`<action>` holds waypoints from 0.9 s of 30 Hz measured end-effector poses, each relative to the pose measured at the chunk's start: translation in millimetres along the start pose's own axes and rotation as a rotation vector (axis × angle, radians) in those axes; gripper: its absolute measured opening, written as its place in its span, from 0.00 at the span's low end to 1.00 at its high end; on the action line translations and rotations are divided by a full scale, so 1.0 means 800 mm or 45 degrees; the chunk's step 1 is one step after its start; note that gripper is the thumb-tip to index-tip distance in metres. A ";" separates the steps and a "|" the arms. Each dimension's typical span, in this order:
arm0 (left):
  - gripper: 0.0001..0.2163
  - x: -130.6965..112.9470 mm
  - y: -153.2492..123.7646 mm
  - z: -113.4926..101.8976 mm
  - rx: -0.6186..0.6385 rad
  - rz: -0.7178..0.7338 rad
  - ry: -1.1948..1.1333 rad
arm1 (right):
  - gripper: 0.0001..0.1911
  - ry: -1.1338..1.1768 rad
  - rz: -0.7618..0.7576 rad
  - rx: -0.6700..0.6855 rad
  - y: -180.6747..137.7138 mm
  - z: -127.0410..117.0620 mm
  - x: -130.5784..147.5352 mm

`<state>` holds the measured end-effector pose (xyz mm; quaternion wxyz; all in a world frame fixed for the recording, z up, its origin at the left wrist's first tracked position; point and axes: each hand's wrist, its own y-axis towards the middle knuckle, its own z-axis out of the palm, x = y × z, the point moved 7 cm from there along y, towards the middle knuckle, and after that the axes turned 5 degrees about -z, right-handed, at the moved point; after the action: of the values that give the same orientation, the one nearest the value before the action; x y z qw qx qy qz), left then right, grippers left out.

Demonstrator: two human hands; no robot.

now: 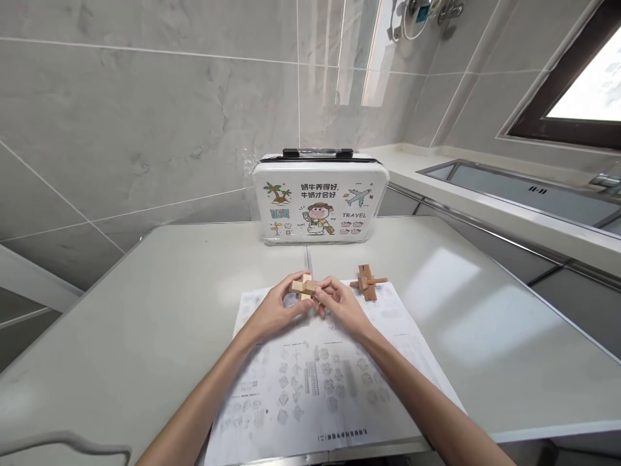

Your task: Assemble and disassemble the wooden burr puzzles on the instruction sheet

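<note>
Between both hands is a small pale wooden burr puzzle (305,287) made of interlocking blocks. My left hand (279,309) grips it from the left, thumb below and fingers behind. The fingertips of my right hand (339,303) pinch its right side. Both hands are just above a printed instruction sheet (334,414) covered with small diagrams. A darker brown wooden interlocking puzzle (367,283) with crossing flat pieces lies at the sheet's top right corner, apart from my right hand.
A white cartoon-printed case (320,200) in clear plastic stands at the back of the white table (145,323), against the tiled wall. On the right is a counter with a sink (524,194). A grey curved object (68,440) shows at bottom left.
</note>
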<state>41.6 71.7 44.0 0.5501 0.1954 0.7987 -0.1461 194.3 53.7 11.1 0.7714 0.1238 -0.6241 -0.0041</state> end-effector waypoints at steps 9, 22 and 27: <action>0.34 0.017 -0.007 -0.002 0.038 0.038 -0.170 | 0.23 0.332 0.244 0.272 -0.009 0.007 -0.018; 0.26 0.012 -0.012 0.005 -0.093 0.071 -0.187 | 0.16 -0.070 0.086 0.190 -0.013 0.002 -0.014; 0.27 0.020 -0.011 0.007 -0.209 0.056 -0.091 | 0.13 -0.361 -0.024 0.095 -0.012 -0.002 -0.022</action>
<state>37.2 63.6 27.1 0.5955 0.1618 0.7833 -0.0749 193.4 47.7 -8.4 0.6704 0.1563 -0.7253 -0.0056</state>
